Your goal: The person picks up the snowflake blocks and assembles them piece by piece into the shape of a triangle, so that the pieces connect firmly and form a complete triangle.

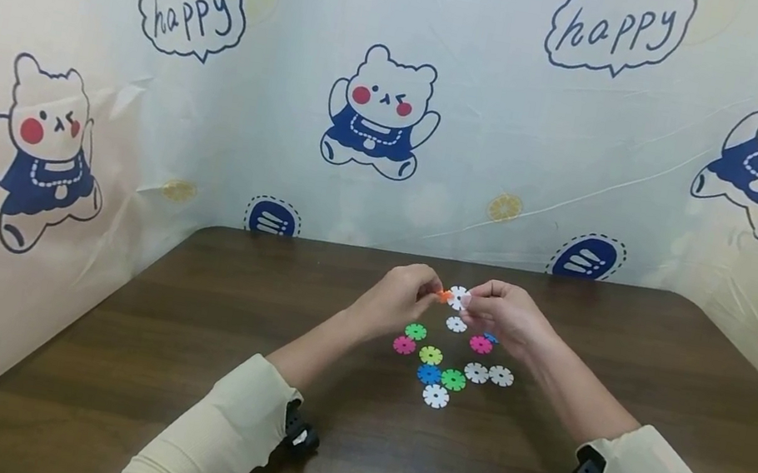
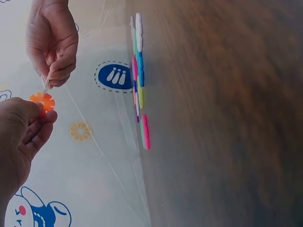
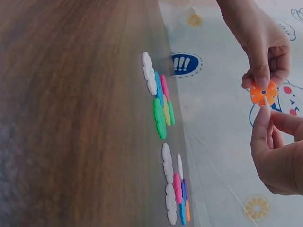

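Over the far part of the table, both hands meet at two notched plastic building discs. My left hand [image 1: 400,299] pinches an orange disc [image 3: 258,98] by its edge between thumb and fingers. From the other side, my right hand [image 1: 512,319] pinches a white disc [image 1: 457,294]. In the head view the white disc faces the camera, while both wrist views show it edge-on against the orange disc's rim. The two discs stand at an angle to each other and overlap at their edges. Fingertips cover part of each disc.
Below the hands, several loose discs lie flat on the brown table [image 1: 338,466]: a green disc [image 1: 415,332], a yellow disc [image 1: 431,356], a pink disc [image 1: 481,345], a white disc [image 1: 436,396] and others. A printed cloth [image 1: 471,143] hangs behind the table.
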Motion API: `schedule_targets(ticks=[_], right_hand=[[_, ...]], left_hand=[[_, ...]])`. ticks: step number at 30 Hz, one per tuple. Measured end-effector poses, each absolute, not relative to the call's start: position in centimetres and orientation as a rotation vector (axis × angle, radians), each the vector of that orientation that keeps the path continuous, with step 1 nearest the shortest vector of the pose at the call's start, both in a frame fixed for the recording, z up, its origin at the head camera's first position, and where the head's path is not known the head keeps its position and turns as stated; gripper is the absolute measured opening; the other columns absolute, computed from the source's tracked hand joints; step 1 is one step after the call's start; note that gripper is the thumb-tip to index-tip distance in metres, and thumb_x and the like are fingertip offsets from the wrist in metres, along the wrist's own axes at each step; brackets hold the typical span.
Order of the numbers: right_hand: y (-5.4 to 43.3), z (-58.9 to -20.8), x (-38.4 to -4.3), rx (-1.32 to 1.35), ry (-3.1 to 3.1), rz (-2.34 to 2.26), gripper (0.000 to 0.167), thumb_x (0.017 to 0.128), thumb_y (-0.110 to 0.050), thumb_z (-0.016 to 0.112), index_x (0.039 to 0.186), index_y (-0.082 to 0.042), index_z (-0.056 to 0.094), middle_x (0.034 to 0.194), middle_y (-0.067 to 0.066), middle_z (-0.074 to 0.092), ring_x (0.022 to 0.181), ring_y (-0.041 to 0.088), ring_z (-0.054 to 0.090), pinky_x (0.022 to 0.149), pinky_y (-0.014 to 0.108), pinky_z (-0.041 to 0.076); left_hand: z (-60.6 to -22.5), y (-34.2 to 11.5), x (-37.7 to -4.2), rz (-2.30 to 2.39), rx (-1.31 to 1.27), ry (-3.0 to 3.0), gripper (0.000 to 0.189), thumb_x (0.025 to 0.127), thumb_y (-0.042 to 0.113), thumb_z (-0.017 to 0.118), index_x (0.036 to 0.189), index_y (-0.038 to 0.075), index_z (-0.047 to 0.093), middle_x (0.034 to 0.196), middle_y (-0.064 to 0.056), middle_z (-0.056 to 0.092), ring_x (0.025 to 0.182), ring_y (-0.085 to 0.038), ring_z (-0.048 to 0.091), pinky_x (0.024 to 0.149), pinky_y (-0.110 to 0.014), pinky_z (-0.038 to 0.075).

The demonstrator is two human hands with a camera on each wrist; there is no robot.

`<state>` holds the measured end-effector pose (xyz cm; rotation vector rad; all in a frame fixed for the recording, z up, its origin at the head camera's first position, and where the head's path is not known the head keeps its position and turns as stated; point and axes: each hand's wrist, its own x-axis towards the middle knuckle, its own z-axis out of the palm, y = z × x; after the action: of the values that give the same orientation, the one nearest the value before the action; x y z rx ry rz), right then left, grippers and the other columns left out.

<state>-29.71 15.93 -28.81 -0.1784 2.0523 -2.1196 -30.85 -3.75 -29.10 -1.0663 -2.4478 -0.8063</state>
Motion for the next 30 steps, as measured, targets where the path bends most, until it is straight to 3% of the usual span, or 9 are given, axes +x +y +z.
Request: schedule_targets(ticks=[6,10,15,22,30], right_hand=[[16.8,-28.8,-30.7,-0.192,2.096,-2.08,0.022,0.092,-0.012,0.058,0.102,0.005,0.05,0.086,0.011,0.059,0.074,0.016,0.063,0.077,0.028,0.052],[17.7,-29.2,-31.6,-0.151,2.277,-1.951,0.036,0.091,-0.021,0.061,0.111,0.007,0.05,0.101,0.019,0.057,0.087,0.024,0.062,0.085,0.035,0.048],[18.9,-29.6,-32.8,-0.159,2.569,-1.67,0.036,0.091,-0.02,0.059,0.115,0.006,0.05,0.112,0.024,0.054,0.103,0.037,0.056,0.09,0.043,0.044],[20.5,-30.6,-34.1,-0.191,2.78,-1.281,0.027,0.089,-0.012,0.06,0.111,0.005,0.057,0.105,0.02,0.059,0.094,0.035,0.057,0.084,0.043,0.047],[21.2,-31.7,-35.3,-0.234,2.82,-0.952,0.033,0.086,-0.012,0.065,0.113,0.005,0.059,0.1,0.016,0.06,0.089,0.028,0.053,0.083,0.043,0.045]], left_hand=[[-29.0,-3.8,-31.0,-0.795,-1.022,-2.471,0.011,0.083,0.005,0.068,0.093,0.004,0.063,0.084,-0.003,0.058,0.071,-0.011,0.052,0.066,-0.014,0.046],[-28.9,-4.0,-31.0,-0.831,-0.987,-2.49,0.009,0.084,0.005,0.067,0.092,0.004,0.063,0.083,-0.003,0.058,0.071,-0.012,0.052,0.065,-0.015,0.047],[-28.7,-4.2,-31.0,-0.875,-0.954,-2.496,0.008,0.084,0.006,0.067,0.092,0.005,0.063,0.082,-0.002,0.057,0.069,-0.013,0.052,0.062,-0.016,0.047],[-28.6,-4.8,-31.2,-0.969,-0.925,-2.444,0.007,0.084,0.006,0.067,0.09,0.005,0.063,0.08,-0.001,0.059,0.069,-0.013,0.053,0.061,-0.017,0.048],[-28.2,-5.1,-31.3,-1.044,-0.881,-2.438,0.006,0.084,0.007,0.067,0.089,0.005,0.063,0.079,-0.001,0.06,0.065,-0.014,0.053,0.057,-0.019,0.048]])
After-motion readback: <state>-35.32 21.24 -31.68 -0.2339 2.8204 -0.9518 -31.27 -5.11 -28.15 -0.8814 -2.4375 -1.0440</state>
